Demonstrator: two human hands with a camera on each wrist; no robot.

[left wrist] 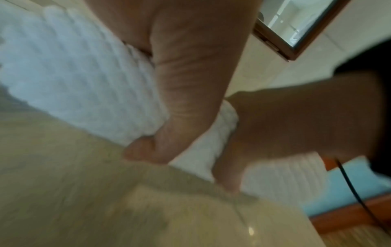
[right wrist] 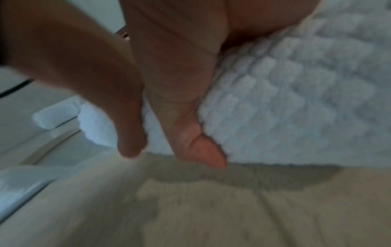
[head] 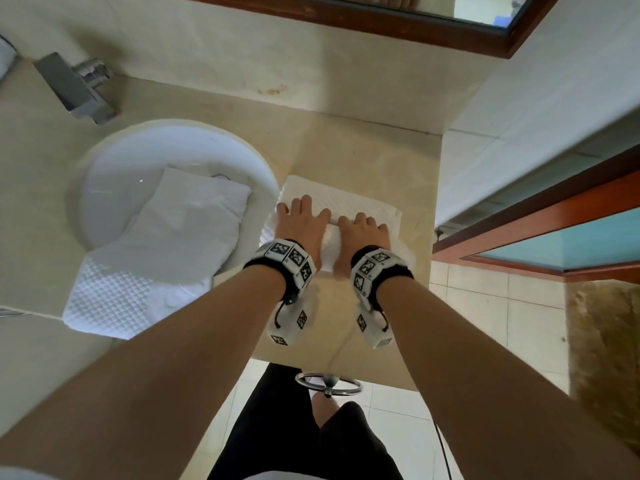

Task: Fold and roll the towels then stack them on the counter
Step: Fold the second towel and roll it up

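Observation:
A white waffle-weave towel lies on the beige counter, right of the sink, its near end rolled up. Both hands sit side by side on the roll. My left hand grips the roll's left part, fingers curled over the top. My right hand grips the right part the same way. In the left wrist view the left hand has its thumb tucked behind the towel at the counter. In the right wrist view the right hand does the same against the towel.
A second white towel lies loosely folded, draped from the round sink over the counter's front edge. A chrome faucet stands at the back left. A mirror frame hangs above. A towel ring hangs below the counter front.

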